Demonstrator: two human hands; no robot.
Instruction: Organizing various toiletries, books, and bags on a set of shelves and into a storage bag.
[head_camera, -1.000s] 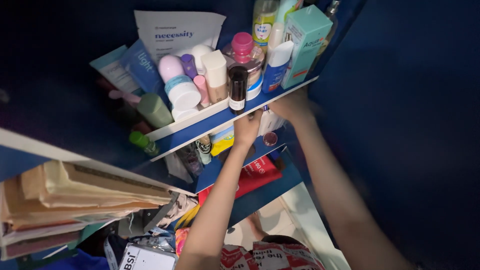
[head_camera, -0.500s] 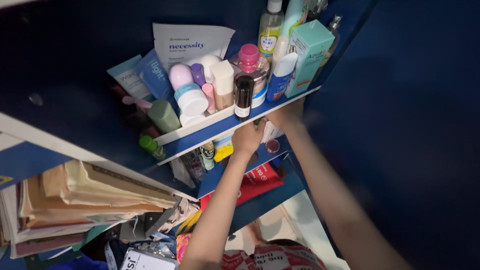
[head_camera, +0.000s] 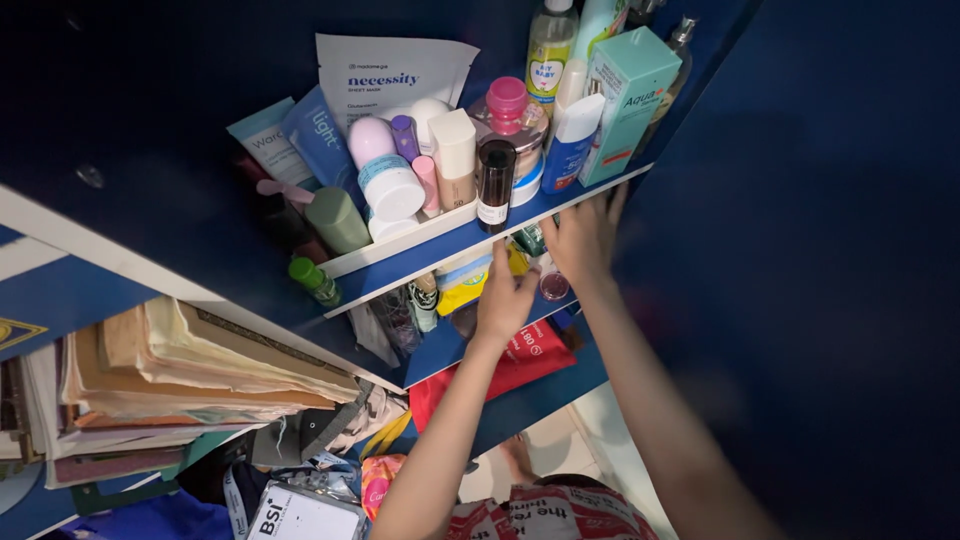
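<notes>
My left hand (head_camera: 505, 300) reaches up into the lower blue shelf (head_camera: 440, 352), fingers loosely apart, beside a yellow packet (head_camera: 465, 290). My right hand (head_camera: 585, 238) is just right of it, fingers spread, its tips at the front edge of the upper blue shelf (head_camera: 440, 252). A small round pink jar (head_camera: 552, 287) sits between the two hands. A small green thing (head_camera: 530, 238) shows by the right thumb. Neither hand visibly holds anything. Directly above them stands a dark bottle with a white label (head_camera: 495, 185).
The upper shelf carries a white tray (head_camera: 400, 240) crowded with tubes, jars and bottles, a teal box (head_camera: 628, 100) and a white pouch (head_camera: 390, 75). A red packet (head_camera: 520, 350) lies on the lower shelf. Stacked papers (head_camera: 180, 370) fill the left. A dark blue wall stands on the right.
Both hands have come down and back from the upper shelf's edge. My right hand has spread its fingers. The view has shifted slightly.
</notes>
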